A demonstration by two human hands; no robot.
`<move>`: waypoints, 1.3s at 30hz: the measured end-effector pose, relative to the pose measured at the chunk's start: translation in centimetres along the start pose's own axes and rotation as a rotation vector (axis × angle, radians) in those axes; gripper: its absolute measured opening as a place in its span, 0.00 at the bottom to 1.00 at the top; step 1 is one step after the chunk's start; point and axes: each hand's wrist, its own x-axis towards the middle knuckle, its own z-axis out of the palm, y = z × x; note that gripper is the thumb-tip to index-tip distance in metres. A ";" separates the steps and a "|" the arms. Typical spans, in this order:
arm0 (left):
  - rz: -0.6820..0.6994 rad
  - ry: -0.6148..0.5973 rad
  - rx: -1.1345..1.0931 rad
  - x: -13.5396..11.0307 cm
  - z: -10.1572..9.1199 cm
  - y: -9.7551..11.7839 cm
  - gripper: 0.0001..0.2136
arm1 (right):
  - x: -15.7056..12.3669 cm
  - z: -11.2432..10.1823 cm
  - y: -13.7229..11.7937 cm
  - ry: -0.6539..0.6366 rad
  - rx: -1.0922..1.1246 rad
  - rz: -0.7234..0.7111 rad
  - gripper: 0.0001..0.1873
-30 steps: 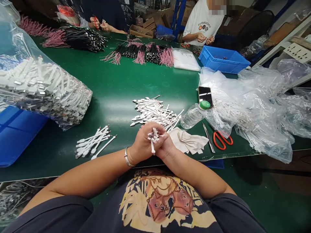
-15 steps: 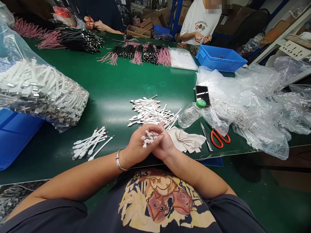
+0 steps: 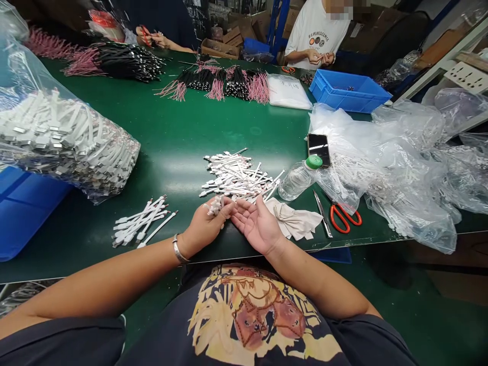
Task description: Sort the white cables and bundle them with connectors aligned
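**Left hand** (image 3: 206, 227): fingers curled, clamped on a small bunch of white cable pieces (image 3: 215, 206) whose ends poke out past the fingertips.
**Right hand** (image 3: 257, 224): open, palm up, empty, just beside the left hand.
**Bench** : a green workbench (image 3: 171, 132) under both hands.
**Beyond the hands**: a loose pile of white cables (image 3: 238, 178), nearly touching the fingers.
**Left**: a smaller bundle of white cables (image 3: 143, 222).
**Right**: a crumpled beige cloth (image 3: 295, 221), steel tweezers (image 3: 322, 213), red-handled scissors (image 3: 341, 218), a plastic water bottle (image 3: 299, 180).
**Far**: a blue plastic crate (image 3: 348, 91), a co-worker's hands (image 3: 320, 57).
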 end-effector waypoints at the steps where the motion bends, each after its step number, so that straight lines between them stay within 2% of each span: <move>1: -0.010 0.022 -0.008 -0.1 0.0 -0.3 0.10 | -0.1 -0.1 -0.1 0.014 0.002 -0.003 0.30; 4: -0.010 0.105 -0.019 -0.3 0.0 -0.6 0.09 | -0.5 -0.2 -0.2 0.035 -0.027 -0.035 0.28; 8: -0.091 0.025 -0.081 -0.4 0.1 -0.6 0.11 | -1.0 0.0 -0.5 0.050 -0.058 -0.152 0.22; 11: -0.080 0.044 -0.134 -0.5 0.1 -0.3 0.11 | -1.5 0.0 -0.7 0.032 -0.138 -0.226 0.13; 14: -0.024 0.043 -0.107 -0.8 0.0 0.1 0.11 | -1.9 -0.2 -0.5 0.002 -0.277 -0.223 0.16; 16: -0.069 0.029 -0.145 -1.0 -0.1 0.2 0.11 | -2.1 -0.4 -0.1 -0.037 -0.344 -0.205 0.19; 19: -0.187 0.124 -0.394 -0.6 -0.1 0.9 0.13 | -2.0 -0.3 0.6 -0.100 -0.390 -0.153 0.24; 22: -0.236 0.260 -0.652 0.4 0.2 2.2 0.14 | -1.8 0.4 1.3 -0.172 -0.402 -0.095 0.25; 25: -0.267 0.360 -0.767 1.3 0.7 3.3 0.13 | -1.7 1.2 1.4 -0.224 -0.473 -0.044 0.17; 29: -0.252 0.432 -0.820 1.7 1.2 3.5 0.12 | -1.8 1.2 1.1 -0.185 -0.640 0.009 0.19; 32: -0.270 0.402 -0.832 1.3 1.4 3.5 0.12 | -1.9 0.8 1.2 -0.173 -0.686 -0.006 0.21; 36: -0.377 0.308 -0.839 1.1 1.5 3.6 0.14 | -1.4 0.6 1.7 -0.186 -0.695 -0.039 0.22; 39: -0.395 0.206 -0.806 1.8 1.1 3.1 0.14 | -1.5 0.9 0.6 -0.228 -0.834 0.004 0.22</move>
